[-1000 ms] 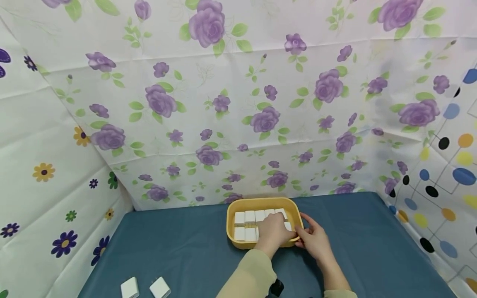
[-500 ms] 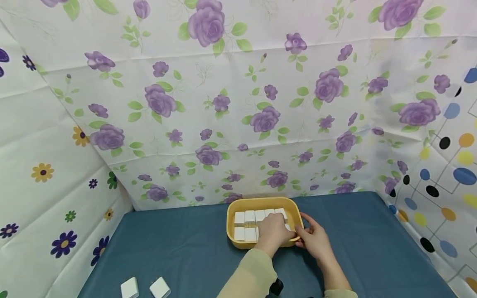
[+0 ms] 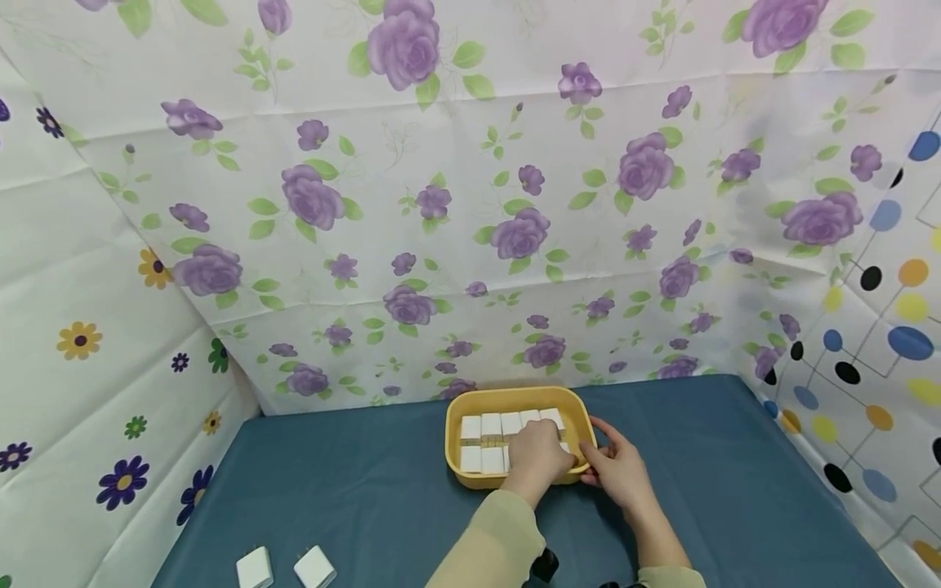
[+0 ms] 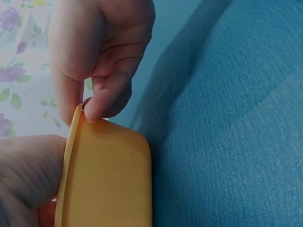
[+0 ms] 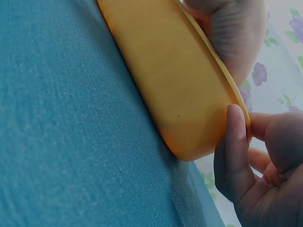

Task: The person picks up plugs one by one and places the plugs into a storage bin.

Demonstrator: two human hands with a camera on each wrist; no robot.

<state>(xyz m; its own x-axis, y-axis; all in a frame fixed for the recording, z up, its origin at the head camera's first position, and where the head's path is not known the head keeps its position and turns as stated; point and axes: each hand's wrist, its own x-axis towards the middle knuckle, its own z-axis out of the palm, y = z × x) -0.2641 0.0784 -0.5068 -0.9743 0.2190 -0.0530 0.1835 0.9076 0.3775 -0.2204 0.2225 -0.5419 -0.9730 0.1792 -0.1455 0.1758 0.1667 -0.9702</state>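
Note:
A yellow plastic bin (image 3: 481,402) stands on the table against the back cloth. Inside, several white charger plugs (image 3: 470,459) lie in two rows. My left hand (image 3: 535,453) reaches over the near rim into its right half, thumb toward the right end. Its fingertips are hidden behind the hand and the bin wall, so I cannot tell what they hold. One white block (image 3: 564,447) shows just beyond this hand. At the bin's right end, my right hand (image 3: 619,472) pinches the rim between thumb and fingers; in the right wrist view, a finger (image 5: 236,137) lies against the outer wall.
Two white charger plugs (image 3: 254,567) (image 3: 314,567) lie apart on the dark blue tablecloth (image 3: 353,482) at the front left, prongs pointing away. Flowered cloth (image 3: 456,245) hangs behind the table, with patterned cloths on both sides.
Both hands stay where they are at the bin. Less of the white block beyond the left hand shows than a second ago. The head view has shifted slightly.

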